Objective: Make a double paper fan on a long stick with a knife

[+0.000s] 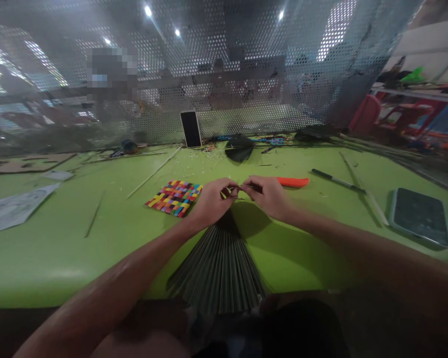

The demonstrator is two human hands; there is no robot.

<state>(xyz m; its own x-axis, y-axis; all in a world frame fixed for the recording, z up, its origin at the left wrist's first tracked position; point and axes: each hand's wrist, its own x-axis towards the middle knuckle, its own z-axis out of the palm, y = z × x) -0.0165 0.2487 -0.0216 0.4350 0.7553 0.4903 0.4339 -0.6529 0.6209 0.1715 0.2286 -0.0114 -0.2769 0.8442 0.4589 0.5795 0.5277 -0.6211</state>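
Note:
My left hand [213,200] and my right hand [268,195] meet over the green table, their fingertips pinched close together. A dark pleated palm leaf [224,263] fans out beneath them toward my lap, its narrow end running up under my left fingers. Something thin and dark lies between the two sets of fingertips, too small to make out. Left of my left hand is a multicoloured woven square [175,198]. An orange-red ridged handle [294,182], perhaps a cutter's, sticks out behind my right hand.
A smartphone [191,129] leans upright against the perforated metal screen [269,99], beside a dark rounded leaf [239,148]. At right lie a black pen-like tool [338,180], a pale stick [366,191] and a dark rectangular device [419,218]. Paper sheets [17,206] lie left.

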